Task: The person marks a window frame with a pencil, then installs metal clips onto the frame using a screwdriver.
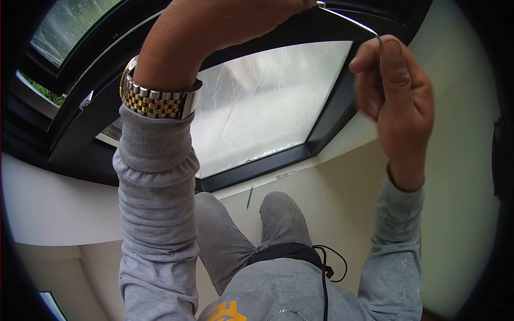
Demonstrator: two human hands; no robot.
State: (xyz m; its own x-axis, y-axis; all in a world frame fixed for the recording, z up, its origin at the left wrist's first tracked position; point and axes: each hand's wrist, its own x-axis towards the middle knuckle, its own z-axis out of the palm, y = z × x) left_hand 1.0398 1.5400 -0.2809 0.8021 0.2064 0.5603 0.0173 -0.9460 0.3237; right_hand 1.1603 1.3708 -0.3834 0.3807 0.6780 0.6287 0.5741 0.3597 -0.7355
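Observation:
My right hand is raised at the upper right, thumb and fingers pinched together. A thin, shiny strip runs from the top edge down to these fingers, and its dark end shows beside the thumb. I cannot make out its exact kind. My left hand reaches across the top of the view towards the strip's other end, near a small bright metal piece. The top edge cuts off most of its fingers, so its grip is hidden. Behind both hands is a black window frame with a wet, misted glass pane.
An upper sash with wet glass is at the top left, with a small metal catch on its frame. A green pencil-like stick lies on the pale floor past my knees. A black cord hangs at my waist.

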